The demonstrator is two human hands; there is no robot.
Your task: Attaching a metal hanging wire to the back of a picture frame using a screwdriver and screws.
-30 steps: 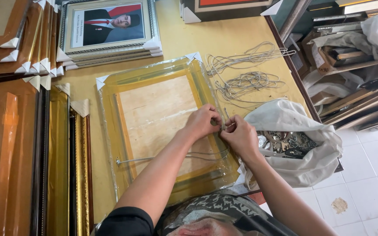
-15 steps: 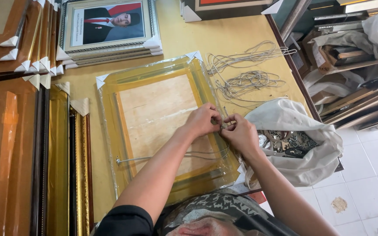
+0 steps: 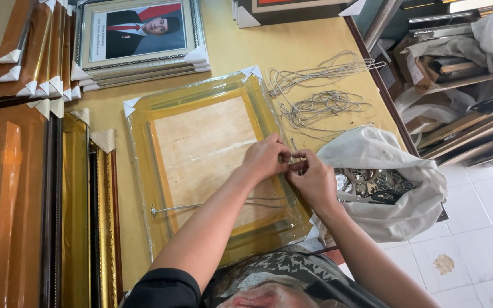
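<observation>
One white bag (image 3: 395, 211) | metal hangers (image 3: 375, 185) inside | hands at frame (image 3: 201, 154)

Both hands, left hand (image 3: 266, 157) and right hand (image 3: 313, 179), pinching at gold frame (image 3: 201, 142) edge, cord bundle (image 3: 320, 91) nearby

1 head-worn view, steeply downward, close over the worktable (image 3: 309, 34)

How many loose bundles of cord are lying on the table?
2: one cord bundle near the table's far right edge, a second bundle just nearer, above the white bag. More may be hidden.
</observation>
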